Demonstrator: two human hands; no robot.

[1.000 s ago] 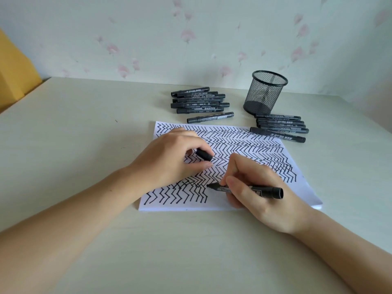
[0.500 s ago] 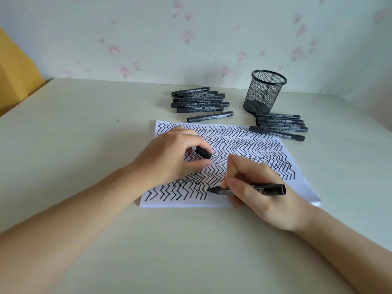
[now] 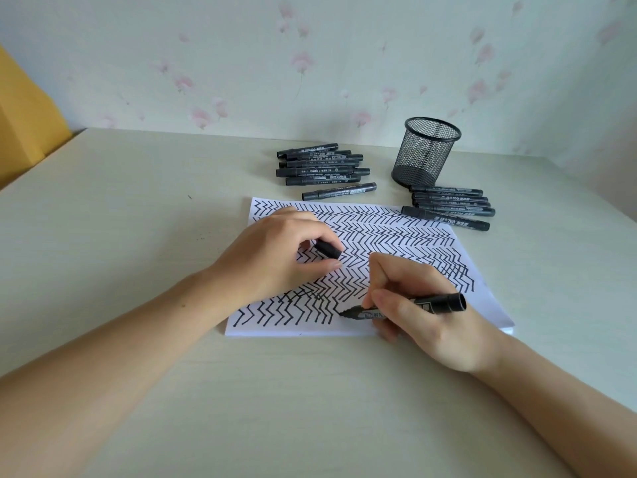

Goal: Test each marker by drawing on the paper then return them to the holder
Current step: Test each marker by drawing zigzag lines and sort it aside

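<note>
Room: flowery wallpaper is standing behind a pale table [image 3: 103, 236], and both arms are reaching over it.
Paper: the white paper [image 3: 482, 305] is lying under both hands, almost filled with black zigzag lines.
Right hand: the right hand [image 3: 424, 315] is pinching an open black marker [image 3: 413, 307] with thumb and fingers curled around it.
Marker: it is lying almost flat, its tip pointing left toward the other hand and its back end pointing right. The tip is touching the paper near the bottom row of zigzags.
Left hand: the left hand [image 3: 275, 260] is resting on the paper and pinching the little black cap [image 3: 327, 249] between thumb and finger.
Cap and tip: the cap is sitting just above and left of the marker tip, so the two hands are close together. Closing the marker looks like an easy next step.
Holder: the black mesh holder [image 3: 425, 151] is standing upright, far in front of the right hand, which is the nearer hand. No markers are showing above its rim.
Left pile: a pile of capped markers [image 3: 320, 165] is lying sideways, far in front of the left hand.
Right pile: another pile of markers [image 3: 451, 207] is lying sideways just in front of the holder, touching the paper's far corner.
</note>
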